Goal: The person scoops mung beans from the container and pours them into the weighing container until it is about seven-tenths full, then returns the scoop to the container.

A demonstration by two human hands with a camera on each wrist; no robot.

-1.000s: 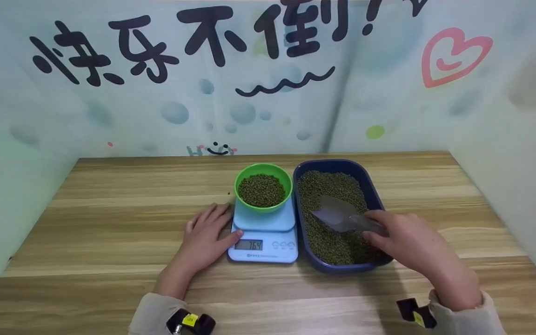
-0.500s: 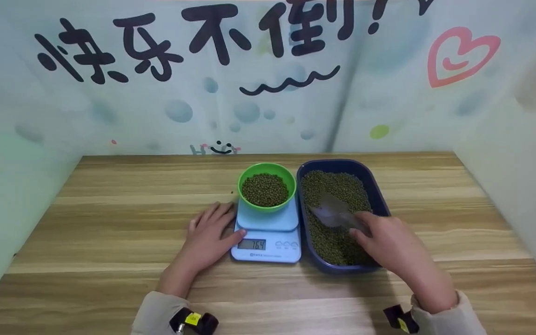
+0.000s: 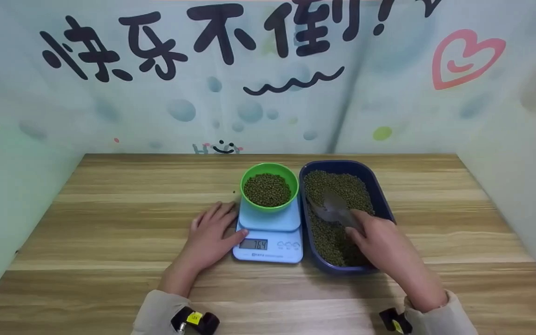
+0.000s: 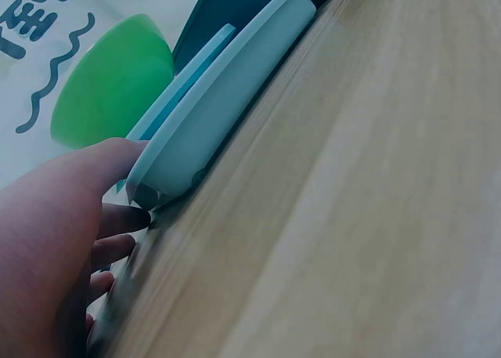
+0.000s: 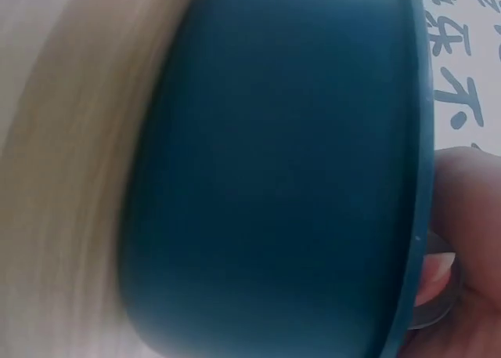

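Note:
My right hand (image 3: pixel 382 239) grips the handle of a translucent grey scoop (image 3: pixel 334 208), whose blade lies among mung beans (image 3: pixel 342 184) in a dark blue tub (image 3: pixel 385 204). In the right wrist view the tub's outer wall (image 5: pixel 274 170) hides most of the scoop. A light blue kitchen scale (image 3: pixel 270 221) stands just left of the tub, its display reading 76.4. On its platform sits a green bowl (image 3: pixel 294 188) partly filled with the same beans. My left hand (image 3: pixel 212 237) lies beside the scale, fingers spread on the table. Its thumb (image 4: pixel 121 158) touches the scale's edge.
The wooden table (image 3: pixel 123 209) is bounded by a printed backdrop (image 3: pixel 156 107) at the back and pale walls on both sides. One loose bean (image 3: pixel 234 191) lies left of the bowl. Dark wrist cameras (image 3: pixel 196 320) sit on both sleeves.
My right hand has moved left with the scoop, and the blade sits farther left in the beans. The left hand stays by the scale, and the display still reads 76.4.

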